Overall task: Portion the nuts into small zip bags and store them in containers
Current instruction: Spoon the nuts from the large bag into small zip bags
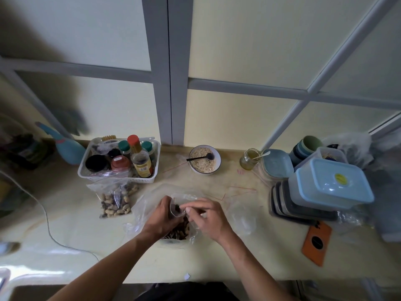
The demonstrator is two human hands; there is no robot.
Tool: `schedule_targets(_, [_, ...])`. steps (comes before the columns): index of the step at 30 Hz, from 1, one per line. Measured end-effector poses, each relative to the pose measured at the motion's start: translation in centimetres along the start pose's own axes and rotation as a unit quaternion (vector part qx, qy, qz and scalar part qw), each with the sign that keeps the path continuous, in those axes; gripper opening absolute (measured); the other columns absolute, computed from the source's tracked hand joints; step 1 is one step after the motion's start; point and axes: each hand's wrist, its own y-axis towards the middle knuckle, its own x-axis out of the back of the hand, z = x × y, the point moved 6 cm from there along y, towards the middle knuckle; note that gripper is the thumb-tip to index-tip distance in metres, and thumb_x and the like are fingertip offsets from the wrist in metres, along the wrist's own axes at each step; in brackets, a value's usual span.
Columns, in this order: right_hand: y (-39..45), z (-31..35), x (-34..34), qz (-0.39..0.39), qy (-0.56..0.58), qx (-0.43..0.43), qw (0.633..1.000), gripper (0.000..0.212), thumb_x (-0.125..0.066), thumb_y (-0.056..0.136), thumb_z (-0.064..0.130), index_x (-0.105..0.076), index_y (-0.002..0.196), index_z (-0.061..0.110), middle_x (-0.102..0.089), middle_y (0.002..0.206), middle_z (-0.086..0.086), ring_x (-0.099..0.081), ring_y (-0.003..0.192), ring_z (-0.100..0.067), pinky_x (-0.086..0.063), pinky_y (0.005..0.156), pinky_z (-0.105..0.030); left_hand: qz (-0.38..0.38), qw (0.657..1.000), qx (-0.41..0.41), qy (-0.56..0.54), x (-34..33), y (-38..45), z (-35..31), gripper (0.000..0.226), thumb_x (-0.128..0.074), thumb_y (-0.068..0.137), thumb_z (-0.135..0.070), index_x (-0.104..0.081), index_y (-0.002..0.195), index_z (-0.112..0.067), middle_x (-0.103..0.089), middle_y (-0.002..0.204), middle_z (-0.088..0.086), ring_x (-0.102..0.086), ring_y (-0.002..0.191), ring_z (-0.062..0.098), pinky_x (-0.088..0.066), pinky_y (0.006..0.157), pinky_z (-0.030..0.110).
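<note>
Fingers (171, 208) of the left hand (161, 218) are curling round the left edge of a small zip bag (176, 210), gripping it, while the right hand (207, 216) is pinching the bag's mouth from the right between thumb and forefinger — the other fingers are lying loosely bent. Both hands are hovering over a large clear bag of nuts (178, 232), which is sitting open on the counter (71, 218) near the front edge, in the middle. Whether the small bag is already holding nuts is hard to tell; something dark is showing at its top.

A filled zip bag (116, 203) of mixed nuts is lying to the left, just in front of a white basket (117, 178) of spice jars and bottles. Further back, a bowl (205, 159) of pale crumbs is holding a black spoon (200, 157). Flat empty zip bags (238, 192) with red seals are lying to the right of the hands. At the far right, containers are stacking up — a blue-lidded container (332, 183) is resting on a pile of dark lids (290, 208), with a glass jar (250, 159) and another blue lid (276, 164) behind. An orange phone (316, 242) is lying near the right front.
</note>
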Motion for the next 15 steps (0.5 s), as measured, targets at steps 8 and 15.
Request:
schedule_targets(8, [-0.2,-0.6,0.3,0.006,-0.036,0.024,0.999,0.018,-0.064,0.091,0.022,-0.081,0.095,0.027,-0.07,0.084,0.013,-0.069,0.07,-0.01,-0.055,0.069,-0.026,-0.012,0.999,0.051,-0.005,0.7,-0.5,-0.1,0.045,-0.078,0.079,-0.046,-0.045,0.094,-0.02,-0.055,0.085,-0.007,-0.051,0.075,0.017,-0.032,0.057,0.021])
schedule_targets(15, [-0.7,-0.2,2.9,-0.12,-0.028,-0.022,0.992,0.027,-0.052,0.105,0.02,-0.076,0.093,0.019,-0.069,0.075,0.017,-0.067,0.053,-0.007,-0.053,0.053,-0.025,-0.013,0.999,0.037,-0.011,0.9,-1.5,-1.3,0.038,-0.079,0.084,-0.028,-0.046,0.097,-0.014,-0.049,0.082,-0.01,-0.045,0.07,0.001,-0.038,0.06,0.015])
